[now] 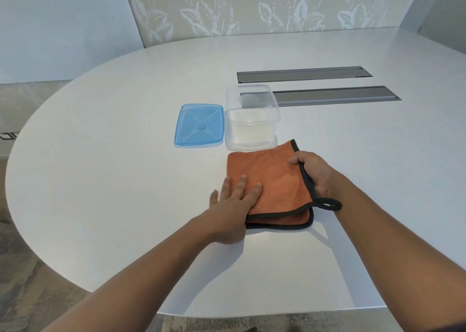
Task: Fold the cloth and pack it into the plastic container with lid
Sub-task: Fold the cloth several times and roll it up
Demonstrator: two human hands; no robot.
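Clearly, you were partway through folding: the orange microfibre cloth with black piping (271,180) lay doubled on the white oval counter (126,155), so the sound move, as I judged it, was one more fold small enough for the box. Your left hand (233,205) lay flat, fingers straight and spread, pressing the cloth's near left corner with its outer fingers spilling onto the bare counter; that anchor needed to sit firm so the layers did not slide. Your right hand (314,174) curled round the cloth's right piped edge, thumb on top, gripping it; to fold well you would have had to carry that edge across toward the left hand, keep the piping lined up, and tuck in the black hanging loop (327,204) that stuck out at the near right corner. The cloth sat between your two hands, its far edge just beside, perhaps touching, the clear square plastic container (252,122), which stood uncovered and looked empty. The blue translucent lid (200,126) lay flat just left of that container, well clear of both hands.
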